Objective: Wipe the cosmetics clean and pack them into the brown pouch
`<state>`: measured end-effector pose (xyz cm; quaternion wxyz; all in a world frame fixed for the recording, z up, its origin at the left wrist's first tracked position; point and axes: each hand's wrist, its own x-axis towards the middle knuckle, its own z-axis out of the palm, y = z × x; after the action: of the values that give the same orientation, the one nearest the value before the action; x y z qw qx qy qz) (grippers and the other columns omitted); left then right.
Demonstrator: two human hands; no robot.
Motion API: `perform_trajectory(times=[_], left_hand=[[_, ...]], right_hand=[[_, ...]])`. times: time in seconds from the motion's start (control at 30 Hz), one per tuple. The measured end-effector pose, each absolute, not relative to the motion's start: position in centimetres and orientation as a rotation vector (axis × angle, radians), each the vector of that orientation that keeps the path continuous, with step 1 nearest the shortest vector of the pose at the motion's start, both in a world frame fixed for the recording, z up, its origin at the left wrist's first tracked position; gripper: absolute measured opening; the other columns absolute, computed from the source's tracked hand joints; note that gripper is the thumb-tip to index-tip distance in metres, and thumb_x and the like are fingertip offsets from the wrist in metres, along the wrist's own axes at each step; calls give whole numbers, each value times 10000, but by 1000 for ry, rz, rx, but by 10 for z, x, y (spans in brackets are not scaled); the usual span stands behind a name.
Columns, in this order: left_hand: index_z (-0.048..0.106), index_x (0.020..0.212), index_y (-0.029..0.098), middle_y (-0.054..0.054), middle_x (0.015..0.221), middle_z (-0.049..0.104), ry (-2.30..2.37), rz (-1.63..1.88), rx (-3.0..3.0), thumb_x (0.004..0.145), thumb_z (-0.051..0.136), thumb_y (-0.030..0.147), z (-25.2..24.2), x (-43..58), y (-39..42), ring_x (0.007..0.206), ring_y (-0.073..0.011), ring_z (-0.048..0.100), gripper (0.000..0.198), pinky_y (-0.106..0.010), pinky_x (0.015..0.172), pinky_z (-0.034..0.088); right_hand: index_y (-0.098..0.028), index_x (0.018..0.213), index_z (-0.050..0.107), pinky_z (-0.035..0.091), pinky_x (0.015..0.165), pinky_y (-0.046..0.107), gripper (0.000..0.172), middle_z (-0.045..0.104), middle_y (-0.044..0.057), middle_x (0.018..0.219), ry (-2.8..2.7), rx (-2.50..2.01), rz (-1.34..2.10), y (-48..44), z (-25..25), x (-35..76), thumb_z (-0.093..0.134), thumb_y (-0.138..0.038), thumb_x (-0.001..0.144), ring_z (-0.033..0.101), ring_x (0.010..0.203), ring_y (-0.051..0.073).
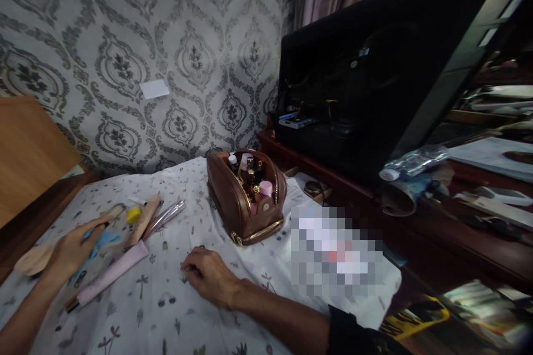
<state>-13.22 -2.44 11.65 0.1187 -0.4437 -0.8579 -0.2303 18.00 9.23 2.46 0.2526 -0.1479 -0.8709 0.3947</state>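
Note:
My left hand (75, 247) reaches over the patterned sheet with its fingers stretched out beside a crumpled light-blue item (102, 238). A round beige item (33, 260) lies by its wrist. In front of it are a yellow lid-like piece (134, 214), a long beige tube (145, 219) and a shiny silver tube (165, 217). Nearer to me is a pink tube (112, 272) with a dark cap. My right hand (212, 277) rests on the sheet, fingers curled in, and nothing shows in it. Beyond it stands an unzipped brown cosmetic bag (227, 199) holding several small bottles, one pink-capped (265, 187).
A large black television (353, 77) stands at the right on a dark red cabinet (353, 194). A clear plastic bottle (416, 161) lies there. A blurred-out patch covers something on the sheet's right side. Wooden board (33, 144) at left; patterned wall (166, 55) behind.

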Motion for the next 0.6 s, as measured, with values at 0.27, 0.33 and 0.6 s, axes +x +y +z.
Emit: perform_trajectory(times=[0.27, 0.33, 0.6], left_hand=[[721, 1160, 243, -68, 1225, 719, -2352, -932, -1782, 906, 416, 533, 80, -3, -8, 1163, -271, 651, 492, -416, 1033, 497], [713, 1181, 246, -78, 1204, 723, -2319, -934, -1863, 925, 410, 516, 68, 23, -5, 1121, -267, 671, 480, -420, 1013, 513], [671, 1215, 220, -56, 1090, 757, -2498, -1077, -1975, 939, 457, 519, 81, 38, -1, 1025, -256, 692, 459, -376, 927, 542]], right_hand=[[-159, 1389, 481, 551, 739, 302, 584, 600, 107, 1151, -2192, -391, 1227, 92, 25, 183, 572, -159, 813, 598, 739, 147], [-173, 1420, 430, 550, 818, 332, 653, 579, 113, 1190, -2154, -382, 1183, 94, 24, 183, 571, -125, 785, 612, 836, 173], [-166, 1252, 526, 470, 1009, 409, 508, 634, 109, 1143, -2045, -629, 1166, 106, 16, 180, 433, -3, 780, 602, 1092, 223]])
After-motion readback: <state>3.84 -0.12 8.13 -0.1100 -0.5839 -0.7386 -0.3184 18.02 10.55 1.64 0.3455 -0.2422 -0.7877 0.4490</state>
